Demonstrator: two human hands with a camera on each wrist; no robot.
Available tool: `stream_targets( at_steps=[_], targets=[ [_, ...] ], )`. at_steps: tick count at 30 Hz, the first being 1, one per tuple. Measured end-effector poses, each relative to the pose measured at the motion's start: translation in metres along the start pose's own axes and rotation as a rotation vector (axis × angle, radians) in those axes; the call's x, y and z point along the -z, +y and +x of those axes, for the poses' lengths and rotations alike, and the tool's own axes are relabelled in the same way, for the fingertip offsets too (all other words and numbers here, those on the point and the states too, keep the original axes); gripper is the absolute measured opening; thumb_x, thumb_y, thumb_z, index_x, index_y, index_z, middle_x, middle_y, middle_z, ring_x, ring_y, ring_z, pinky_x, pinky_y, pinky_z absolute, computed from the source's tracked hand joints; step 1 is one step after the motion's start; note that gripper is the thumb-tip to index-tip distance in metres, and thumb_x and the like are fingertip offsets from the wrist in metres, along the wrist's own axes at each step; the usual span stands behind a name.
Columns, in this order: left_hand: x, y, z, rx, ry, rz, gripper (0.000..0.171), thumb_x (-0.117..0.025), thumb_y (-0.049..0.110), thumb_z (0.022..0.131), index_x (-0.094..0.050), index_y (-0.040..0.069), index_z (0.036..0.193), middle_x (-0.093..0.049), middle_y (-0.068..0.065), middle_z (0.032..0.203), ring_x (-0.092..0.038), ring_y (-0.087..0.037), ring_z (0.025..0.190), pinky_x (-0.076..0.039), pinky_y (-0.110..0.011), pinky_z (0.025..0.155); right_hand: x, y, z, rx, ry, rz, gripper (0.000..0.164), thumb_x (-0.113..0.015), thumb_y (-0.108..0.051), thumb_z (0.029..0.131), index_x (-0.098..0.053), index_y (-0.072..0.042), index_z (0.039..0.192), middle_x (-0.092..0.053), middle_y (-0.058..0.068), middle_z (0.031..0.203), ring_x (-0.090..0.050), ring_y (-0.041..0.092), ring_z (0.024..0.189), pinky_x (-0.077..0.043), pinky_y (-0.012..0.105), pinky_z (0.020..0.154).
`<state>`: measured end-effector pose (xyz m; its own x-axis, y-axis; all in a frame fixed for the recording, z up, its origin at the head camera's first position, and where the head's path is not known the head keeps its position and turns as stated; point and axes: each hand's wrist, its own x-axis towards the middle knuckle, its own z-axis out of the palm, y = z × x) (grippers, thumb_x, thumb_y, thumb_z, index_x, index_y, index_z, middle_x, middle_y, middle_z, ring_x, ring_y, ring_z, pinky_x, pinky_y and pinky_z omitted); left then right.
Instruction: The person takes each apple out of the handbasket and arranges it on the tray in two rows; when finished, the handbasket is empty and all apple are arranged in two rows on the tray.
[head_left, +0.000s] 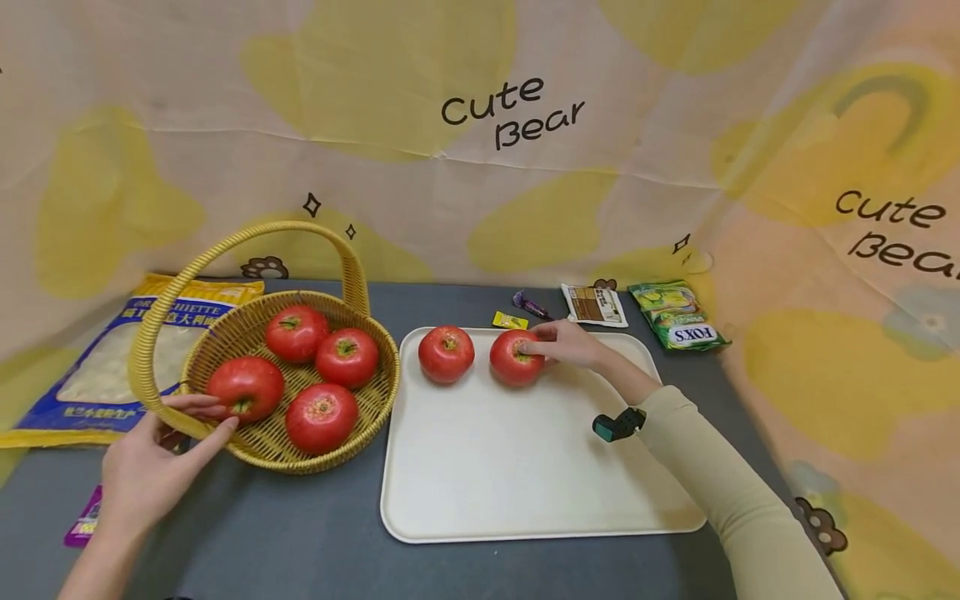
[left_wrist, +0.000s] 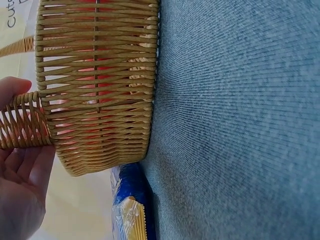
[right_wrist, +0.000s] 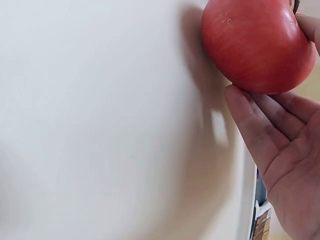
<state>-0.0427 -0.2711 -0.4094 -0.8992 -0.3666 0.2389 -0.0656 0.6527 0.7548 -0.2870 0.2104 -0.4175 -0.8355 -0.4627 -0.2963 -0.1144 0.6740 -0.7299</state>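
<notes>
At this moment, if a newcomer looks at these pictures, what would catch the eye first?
Probably the yellow wicker basket at the left, with four red apples inside and the left hand gripping its handle. Next, on the white tray in the middle, a red apple sits near the far edge, and the right hand holds another apple beside it. Behind, "Cute Bear" lettering stands out on the cloth.

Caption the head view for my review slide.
Right hand gripping a red apple at the white tray, left hand holding the yellow basket handle.
</notes>
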Motion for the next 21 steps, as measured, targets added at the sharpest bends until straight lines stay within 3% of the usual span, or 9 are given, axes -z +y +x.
stream_targets(
  at_steps=[11, 21],
  targets=[
    [0.0, -0.0001, 0.0006, -0.005, 0.006, 0.014, 0.038, -0.084, 0.025, 0.078, -0.066, 0.014, 0.109, -0.062, 0.031, 0.084, -0.052, 0.02, 0.077, -0.04, -0.002, 0.067, -0.0042, 0.002, 0.0009, -0.031, 0.017, -0.018, 0.051, -0.065, -0.045, 0.091, -0.065, -0.003, 0.121, -0.066, 0.011, 0.109, -0.059, 0.024, 0.097, -0.055, 0.031, 0.075],
    [0.0014, 0.0018, -0.0002, 0.011, -0.007, 0.036, 0.039, -0.083, 0.029, 0.079, -0.066, 0.015, 0.11, -0.062, 0.028, 0.084, -0.051, 0.019, 0.076, -0.04, -0.004, 0.066, -0.0039, 0.0009, -0.0012, -0.062, 0.03, -0.01, 0.055, -0.064, -0.046, 0.092, -0.062, -0.003, 0.126, -0.063, 0.014, 0.117, -0.06, 0.026, 0.1, -0.057, 0.032, 0.075]
  ],
)
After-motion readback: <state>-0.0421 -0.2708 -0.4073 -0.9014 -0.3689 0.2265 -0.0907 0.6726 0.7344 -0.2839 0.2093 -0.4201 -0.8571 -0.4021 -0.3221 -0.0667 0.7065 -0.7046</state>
